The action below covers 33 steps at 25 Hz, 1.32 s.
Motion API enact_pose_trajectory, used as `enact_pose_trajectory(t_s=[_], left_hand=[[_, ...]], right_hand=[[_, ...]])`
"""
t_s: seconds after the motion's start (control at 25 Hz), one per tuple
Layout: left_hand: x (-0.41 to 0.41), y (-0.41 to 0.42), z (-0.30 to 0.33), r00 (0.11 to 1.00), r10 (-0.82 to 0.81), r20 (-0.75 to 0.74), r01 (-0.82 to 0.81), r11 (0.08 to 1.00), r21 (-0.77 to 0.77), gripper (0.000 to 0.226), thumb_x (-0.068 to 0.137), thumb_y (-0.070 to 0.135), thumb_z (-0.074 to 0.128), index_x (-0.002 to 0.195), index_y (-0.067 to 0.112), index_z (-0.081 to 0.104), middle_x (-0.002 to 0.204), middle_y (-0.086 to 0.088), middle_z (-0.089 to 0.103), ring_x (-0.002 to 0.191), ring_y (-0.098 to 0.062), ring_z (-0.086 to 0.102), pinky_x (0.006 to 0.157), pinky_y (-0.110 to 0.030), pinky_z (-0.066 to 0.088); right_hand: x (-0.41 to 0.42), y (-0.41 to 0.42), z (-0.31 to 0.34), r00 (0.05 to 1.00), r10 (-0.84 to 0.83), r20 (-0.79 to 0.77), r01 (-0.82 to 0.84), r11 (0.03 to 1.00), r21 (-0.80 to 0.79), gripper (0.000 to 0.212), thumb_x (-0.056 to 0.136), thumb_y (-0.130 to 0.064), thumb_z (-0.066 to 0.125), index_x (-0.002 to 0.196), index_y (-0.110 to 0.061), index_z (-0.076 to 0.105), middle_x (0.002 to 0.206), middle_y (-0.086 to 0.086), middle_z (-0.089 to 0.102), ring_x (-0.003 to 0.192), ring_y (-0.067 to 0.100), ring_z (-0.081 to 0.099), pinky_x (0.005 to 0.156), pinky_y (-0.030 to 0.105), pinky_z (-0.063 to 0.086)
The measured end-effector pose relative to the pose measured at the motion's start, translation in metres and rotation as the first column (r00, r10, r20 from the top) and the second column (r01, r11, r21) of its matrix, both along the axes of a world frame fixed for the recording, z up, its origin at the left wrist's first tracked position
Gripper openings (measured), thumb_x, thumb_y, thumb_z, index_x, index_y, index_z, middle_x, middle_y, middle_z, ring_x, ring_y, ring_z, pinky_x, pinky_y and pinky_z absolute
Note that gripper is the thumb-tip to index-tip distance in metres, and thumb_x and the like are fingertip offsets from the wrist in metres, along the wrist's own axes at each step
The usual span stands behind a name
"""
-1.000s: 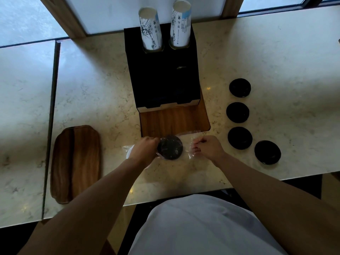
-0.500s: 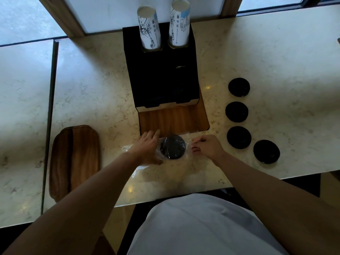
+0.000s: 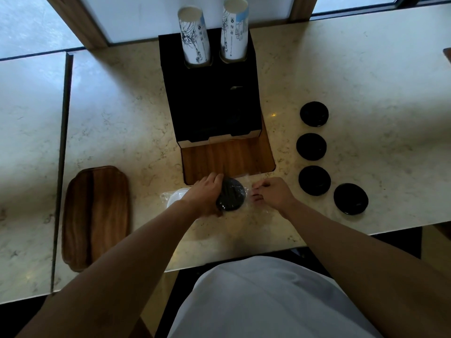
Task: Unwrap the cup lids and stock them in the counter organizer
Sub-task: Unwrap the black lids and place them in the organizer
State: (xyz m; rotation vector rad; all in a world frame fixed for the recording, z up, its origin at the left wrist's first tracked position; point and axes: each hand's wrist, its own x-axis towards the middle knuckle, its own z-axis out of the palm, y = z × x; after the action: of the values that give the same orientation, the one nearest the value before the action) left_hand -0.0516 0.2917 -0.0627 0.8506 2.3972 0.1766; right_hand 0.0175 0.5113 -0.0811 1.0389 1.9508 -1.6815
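While L hand (image 3: 207, 195) grips wrapped lid stack (image 3: 230, 197), R hand (image 3: 273, 193) pinches wrap (image 3: 251, 182).

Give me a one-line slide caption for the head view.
Left hand grips wrapped black lids while right hand tugs the plastic wrap, before the organizer.

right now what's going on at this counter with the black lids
A person is unwrapping a stack of black cup lids on the marble counter. The left hand grips the stack while the right hand pinches the clear plastic wrap. Four black lids lie loose to the right. The black organizer behind holds two sleeves of paper cups.
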Motion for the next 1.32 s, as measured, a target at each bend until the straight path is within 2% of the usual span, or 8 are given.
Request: enact_pose_trajectory(t_s=[0.2,0.48,0.64,0.8,0.92,1.16,1.32], left_hand=[[0.004,0.000,-0.001,1.000,0.021,-0.002,-0.021,0.999,0.034,0.107,0.060,0.041,0.095,0.144,0.007,0.038,0.139,-0.014,0.046,0.127,-0.031,0.050,0.105,-0.045,0.047],[0.006,-0.002,-0.001,0.996,0.090,0.014,-0.091,0.990,0.106,0.084,0.069,0.026,0.092,0.138,0.006,0.048,0.131,-0.015,0.055,0.117,-0.031,0.057,0.097,-0.042,0.051],[0.011,-0.002,-0.004,0.994,0.106,-0.011,-0.103,0.986,0.134,0.059,0.081,0.020,0.083,0.132,0.006,0.056,0.125,-0.015,0.062,0.109,-0.028,0.062,0.089,-0.034,0.051],[0.013,-0.004,-0.005,0.995,0.093,-0.038,-0.086,0.984,0.153,0.040,0.088,0.013,0.075,0.125,0.007,0.062,0.119,-0.013,0.065,0.104,-0.026,0.064,0.086,-0.034,0.052],[0.012,-0.005,-0.005,0.996,0.069,-0.054,-0.061,0.988,0.145,0.030,0.090,0.011,0.072,0.119,0.008,0.066,0.113,-0.012,0.066,0.100,-0.026,0.065,0.085,-0.035,0.054],[0.011,-0.006,-0.006,0.998,0.031,-0.055,-0.024,0.991,0.130,0.023,0.094,0.011,0.066,0.117,0.010,0.069,0.112,-0.010,0.067,0.105,-0.026,0.062,0.090,-0.036,0.052],[0.011,-0.008,-0.006,0.998,-0.003,-0.064,0.011,0.992,0.126,0.022,0.098,0.012,0.060,0.118,0.011,0.070,0.111,-0.009,0.065,0.107,-0.025,0.059,0.088,-0.034,0.048]], right_hand=[[0.001,-0.002,-0.001,1.000,-0.002,0.008,0.002,1.000,-0.012,0.011,0.095,0.000,0.060,0.092,-0.002,0.071,0.092,0.019,0.074,0.074,0.025,0.073,0.062,0.031,0.061],[0.001,-0.001,-0.003,1.000,0.000,-0.004,0.000,1.000,-0.003,0.011,0.097,-0.003,0.060,0.097,-0.001,0.071,0.085,0.016,0.075,0.065,0.018,0.073,0.061,0.031,0.062],[-0.001,-0.002,-0.002,1.000,0.007,0.020,-0.007,1.000,0.007,0.014,0.097,-0.005,0.059,0.098,-0.001,0.072,0.087,0.016,0.076,0.071,0.023,0.075,0.062,0.033,0.062],[-0.006,0.000,0.001,0.998,0.005,0.058,-0.003,1.000,-0.030,0.027,0.090,-0.011,0.062,0.093,0.014,0.070,0.091,0.029,0.073,0.076,0.035,0.075,0.070,0.044,0.062],[-0.006,0.002,0.007,0.998,0.028,0.062,-0.021,0.994,-0.108,0.036,0.088,-0.018,0.065,0.098,0.017,0.068,0.097,0.031,0.072,0.071,0.033,0.070,0.068,0.039,0.059],[-0.002,0.007,0.019,0.985,0.167,0.041,-0.153,0.962,-0.227,0.035,0.089,-0.028,0.070,0.104,0.003,0.074,0.099,0.019,0.075,0.086,0.028,0.073,0.076,0.035,0.058],[0.000,0.013,0.021,0.962,0.272,0.018,-0.263,0.945,-0.194,0.034,0.089,-0.029,0.073,0.109,-0.002,0.075,0.105,0.015,0.076,0.101,0.031,0.072,0.096,0.044,0.057]])
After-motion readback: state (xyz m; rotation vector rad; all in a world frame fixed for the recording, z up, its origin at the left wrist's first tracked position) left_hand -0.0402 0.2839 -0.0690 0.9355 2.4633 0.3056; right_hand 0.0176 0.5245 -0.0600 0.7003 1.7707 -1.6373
